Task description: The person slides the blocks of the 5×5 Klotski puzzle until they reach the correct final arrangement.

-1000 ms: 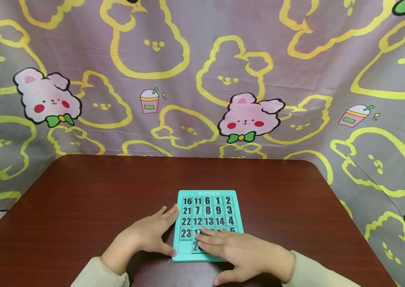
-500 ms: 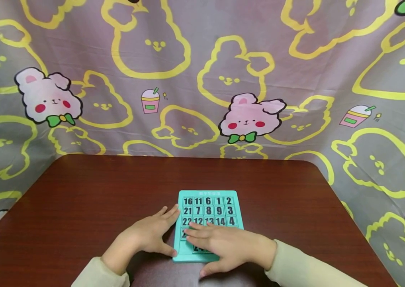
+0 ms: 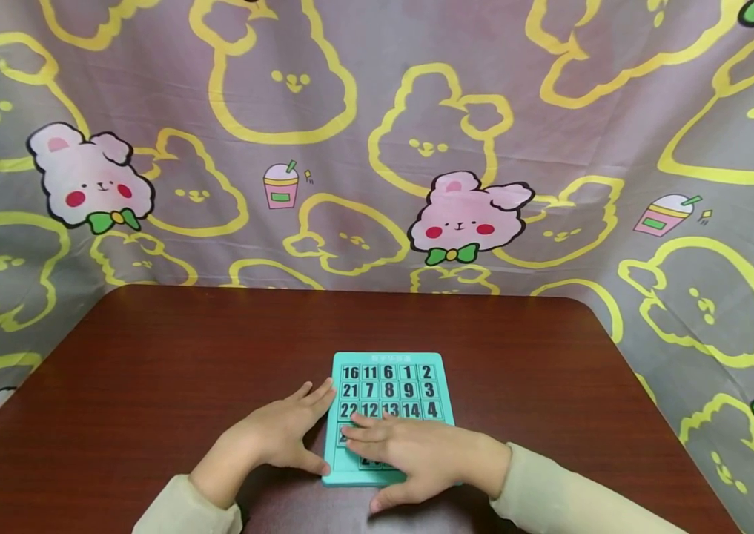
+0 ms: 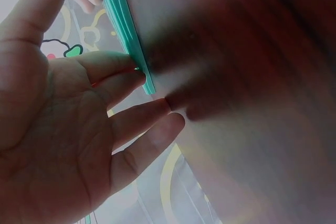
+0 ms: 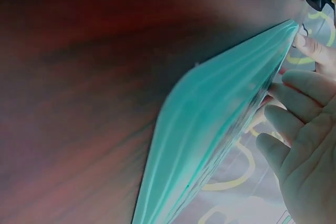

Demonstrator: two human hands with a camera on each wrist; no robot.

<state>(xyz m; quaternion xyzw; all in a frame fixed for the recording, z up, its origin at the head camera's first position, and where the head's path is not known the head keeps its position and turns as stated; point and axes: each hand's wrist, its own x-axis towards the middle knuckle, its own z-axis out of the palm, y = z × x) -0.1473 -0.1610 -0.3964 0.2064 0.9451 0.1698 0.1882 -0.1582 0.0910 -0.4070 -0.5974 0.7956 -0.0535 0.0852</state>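
Note:
A turquoise number slide puzzle [image 3: 390,359] lies flat on the table, its black-numbered tiles in rows. The tile 16 [image 3: 351,373] sits at the top left, and the bottom-left slot holds no tile. My left hand [image 3: 279,434] rests along the puzzle's left edge, fingertips near its upper part and thumb at the lower corner. In the left wrist view its fingers are fairly straight beside the turquoise frame [image 4: 126,24]. My right hand [image 3: 417,449] lies over the lower tiles with fingers extended, fingertips at the left tile of the fourth row. It hides most of the lower two rows.
The puzzle is near the front of a dark red-brown wooden table [image 3: 216,341]. A grey curtain [image 3: 323,89] printed with yellow bear outlines and rabbit faces hangs behind the table and down both sides.
My right hand has moved left across the lower tiles to the left column, then stayed there over the last half second. The left hand has kept its place.

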